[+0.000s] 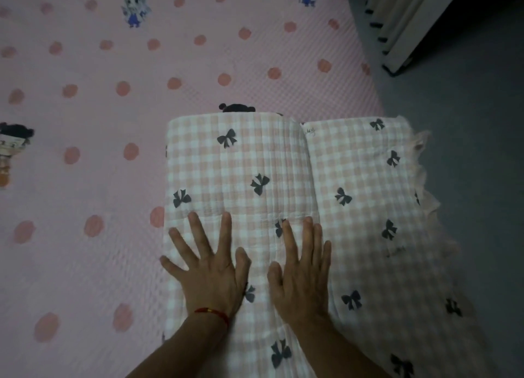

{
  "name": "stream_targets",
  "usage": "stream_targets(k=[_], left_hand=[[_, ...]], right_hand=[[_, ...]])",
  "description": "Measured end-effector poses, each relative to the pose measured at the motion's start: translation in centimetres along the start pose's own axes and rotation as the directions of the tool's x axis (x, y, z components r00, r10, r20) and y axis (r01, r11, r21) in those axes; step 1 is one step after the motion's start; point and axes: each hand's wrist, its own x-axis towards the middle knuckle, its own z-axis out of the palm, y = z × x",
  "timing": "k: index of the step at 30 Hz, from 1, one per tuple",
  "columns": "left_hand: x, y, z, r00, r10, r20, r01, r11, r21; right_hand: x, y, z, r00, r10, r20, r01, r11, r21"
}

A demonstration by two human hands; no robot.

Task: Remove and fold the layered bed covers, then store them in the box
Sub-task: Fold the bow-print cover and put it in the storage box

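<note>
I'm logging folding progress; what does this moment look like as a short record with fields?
cover being folded: checked cover with dark bows, doubled over, thicker half on the left
left hand: flat, fingers spread, pressing the thicker half
right hand: flat, fingers together, pressing beside the fold line
underneath: pink dotted sheet spread on the bed
box: not in view
wrist: red string on the left

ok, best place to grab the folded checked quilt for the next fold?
Probably the checked quilt's rounded folded edge at the far end, coming over the top with both hands. It is thick and compact there. The frilled right edge overhangs the bed and looks floppy.
</note>
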Motion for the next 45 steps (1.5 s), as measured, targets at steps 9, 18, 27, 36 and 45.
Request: stream_targets(k=[9, 18, 27, 36, 45], left_hand=[[-1.1, -0.4, -2.6, 0.998, 0.066, 0.011, -0.063, 0.979, -0.194], [-2.6, -4.2, -6.8, 0.890, -0.311, 0.333, 0.454, 0.666, -0.592], [-6.5, 6.7, -17.2, 0.892, -0.424, 0.157, 0.447, 0.777, -0.443], [-11.2, 28.4, -18.5, 0.986, 0.136, 0.094, -0.021, 0.670, -0.742], [-9.7, 24.6, -4.6, 0.849, -0.124, 0.513, 0.505, 0.476, -0.720]], right_hand=[[0.1, 0.2, 1.1, 0.997, -0.002, -0.071, 0.005, 0.999, 0.041], [0.3, 1.2, 0.3, 0.999, -0.051, -0.020, 0.054, 0.981, 0.187], [1.8, 8.3, -10.4, 0.798, -0.285, 0.530, -0.207, 0.697, 0.687], [-2.6, 21.3, -23.4, 0.872, 0.085, 0.481, -0.488, 0.200, 0.850], [-1.9, 30.5, -20.7, 0.908, 0.173, 0.382, -0.419, 0.304, 0.856]])
